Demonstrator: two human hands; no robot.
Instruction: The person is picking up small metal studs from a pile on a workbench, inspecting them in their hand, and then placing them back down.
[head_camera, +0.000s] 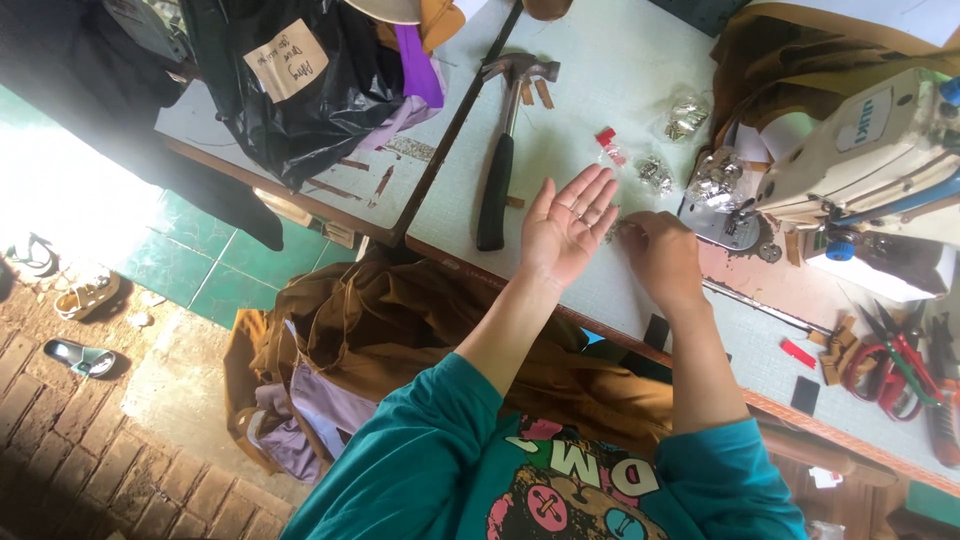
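Observation:
My left hand lies palm up and flat over the pale worktable, fingers spread, with a small metal piece or two on the fingers. My right hand is curled beside it, fingertips pinching small silvery metal bits at the left hand's fingertips. Small clear bags of shiny metal fittings lie just beyond the hands, with a larger bag by the sewing machine.
A black-handled hammer lies left of my hands. Red-handled scissors and brown scraps sit at the right. A black plastic bag covers the neighbouring table. Brown cloth hangs below the table edge. Sandals lie on the floor at left.

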